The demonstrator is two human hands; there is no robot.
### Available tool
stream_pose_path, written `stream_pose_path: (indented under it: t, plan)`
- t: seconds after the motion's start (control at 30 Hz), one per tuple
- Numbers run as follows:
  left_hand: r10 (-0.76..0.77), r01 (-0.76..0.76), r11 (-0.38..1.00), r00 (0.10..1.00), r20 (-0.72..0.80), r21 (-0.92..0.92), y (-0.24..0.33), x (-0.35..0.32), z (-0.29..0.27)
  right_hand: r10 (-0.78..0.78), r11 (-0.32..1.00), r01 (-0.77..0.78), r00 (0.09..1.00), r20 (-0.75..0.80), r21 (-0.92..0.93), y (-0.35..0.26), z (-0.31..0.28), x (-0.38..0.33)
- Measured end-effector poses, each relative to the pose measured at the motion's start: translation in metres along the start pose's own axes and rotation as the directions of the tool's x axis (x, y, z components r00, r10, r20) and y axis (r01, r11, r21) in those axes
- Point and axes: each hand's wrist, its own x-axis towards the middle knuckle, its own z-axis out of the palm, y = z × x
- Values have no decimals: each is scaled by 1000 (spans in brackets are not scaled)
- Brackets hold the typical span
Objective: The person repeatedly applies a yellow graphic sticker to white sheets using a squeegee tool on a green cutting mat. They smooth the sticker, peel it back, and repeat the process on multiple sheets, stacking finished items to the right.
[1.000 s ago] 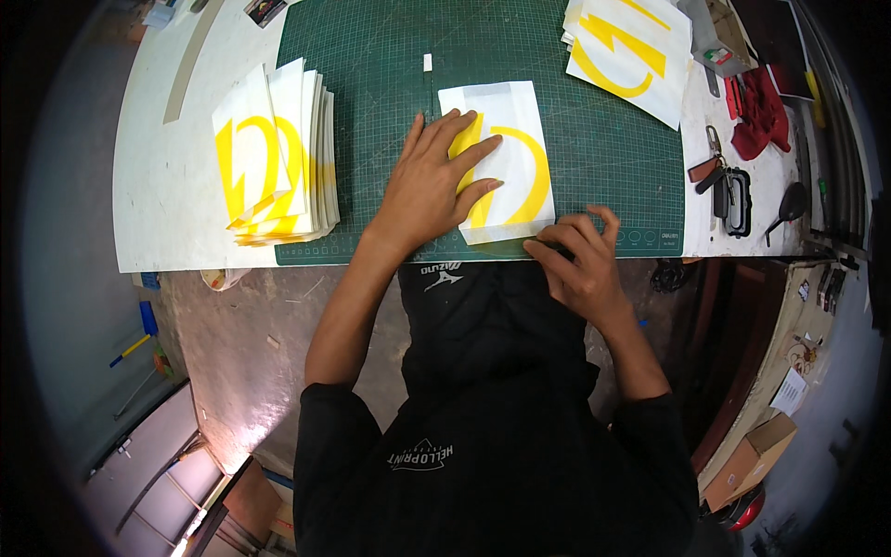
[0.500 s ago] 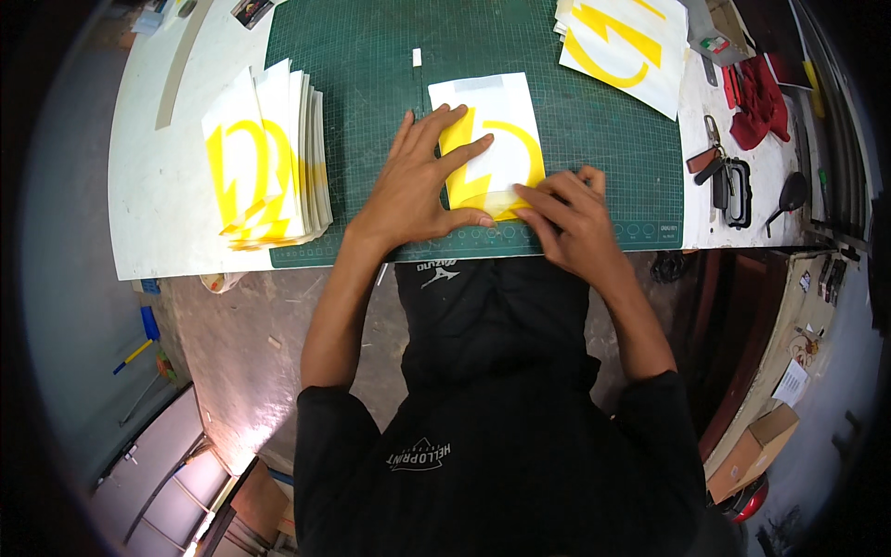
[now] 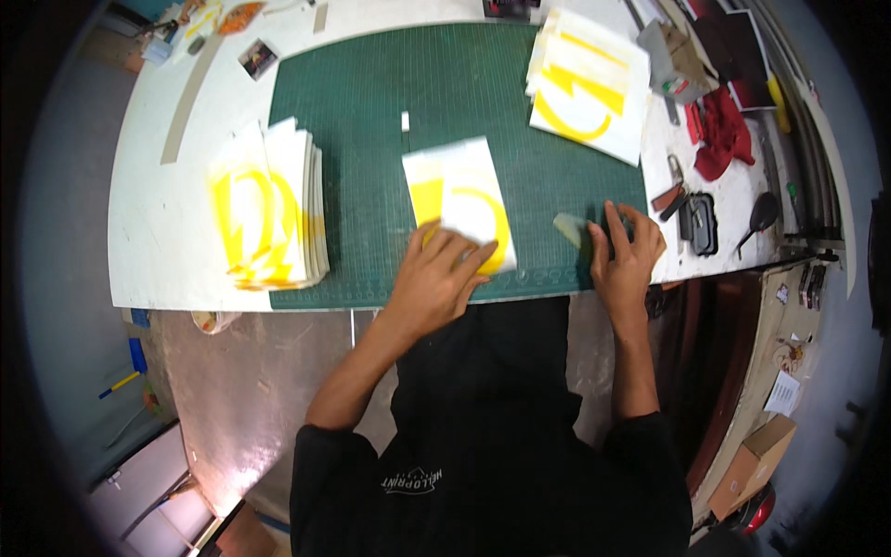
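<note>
A white sheet with yellow print [image 3: 469,181] lies slightly tilted near the front of the green cutting mat [image 3: 362,74]. My left hand [image 3: 436,274] is on its lower edge, fingers curled over the print and thumb at the edge, closed on the sheet. To the right of it, my right hand [image 3: 626,255] is over the mat with fingers apart. A small pale translucent strip [image 3: 569,228] shows beside its thumb; whether the strip touches the thumb I cannot tell. What lies under my left fingers is hidden.
A thick stack of similar printed sheets [image 3: 264,213] stands at the left, and another pile [image 3: 594,88] at the back right. Along the right are a grey box [image 3: 676,60], a red cloth [image 3: 724,139], keys [image 3: 668,197], a black case [image 3: 698,225] and a black spoon-shaped object [image 3: 763,213].
My right hand has left the sheet and moved right, where the pale strip now shows. My left hand has gone from spread on the sheet to curled at its lower edge. The view has shifted.
</note>
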Motion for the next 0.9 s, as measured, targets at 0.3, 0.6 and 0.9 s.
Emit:
stream_pose_path:
  t: [0.3,0.6,0.9]
  plan:
    - [-756,48,487,524,-393,-872,-15,-7,-82,-199,978,200,980,-31,65,52,57,103]
    - [-107,303,936,728,-678,178,-51,-73,-181,-219,957,249,956,-197,148,62,67,102]
    - [-389,470,869,844,-370,157,-50,-106,-160,-187,948,245,945,-268,202,30,12,76]
